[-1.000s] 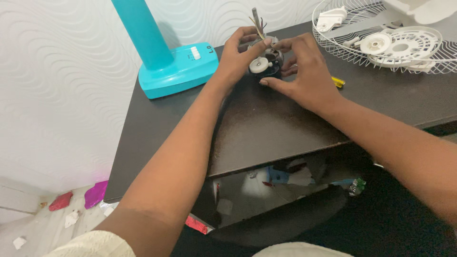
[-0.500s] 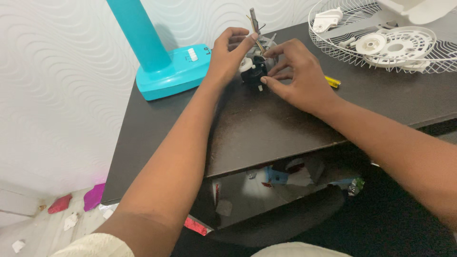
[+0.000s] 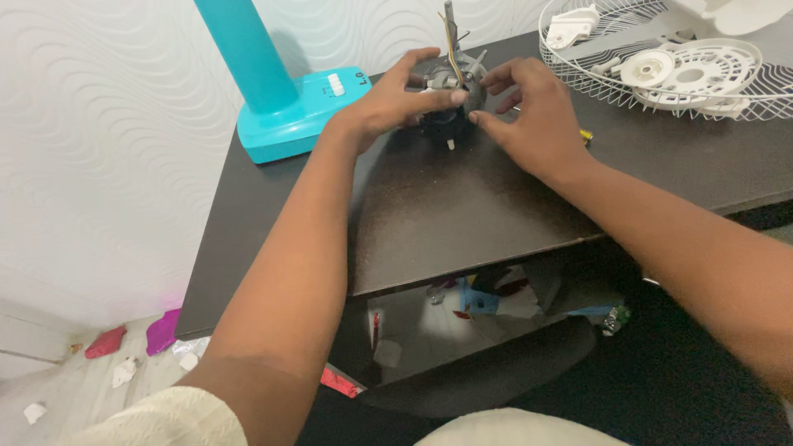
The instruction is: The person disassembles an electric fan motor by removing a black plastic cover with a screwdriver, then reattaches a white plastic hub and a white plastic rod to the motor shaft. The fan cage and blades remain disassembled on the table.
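Motor [image 3: 448, 107] now lifted upright; left hand [image 3: 388, 103] grips it; right hand [image 3: 533, 120] fingers released.

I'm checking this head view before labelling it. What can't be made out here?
- Fan motor: its sides are covered by the left hand and right hand, so each grip is unclear.
- Small yellow item: mostly hidden behind the right hand.
- White wire guard: cut off by the top and right edges.
- Teal fan stand: its column is cut off by the top edge.

One fan motor [image 3: 450, 103], one teal stand [image 3: 281, 91], one wire grille [image 3: 578, 70].
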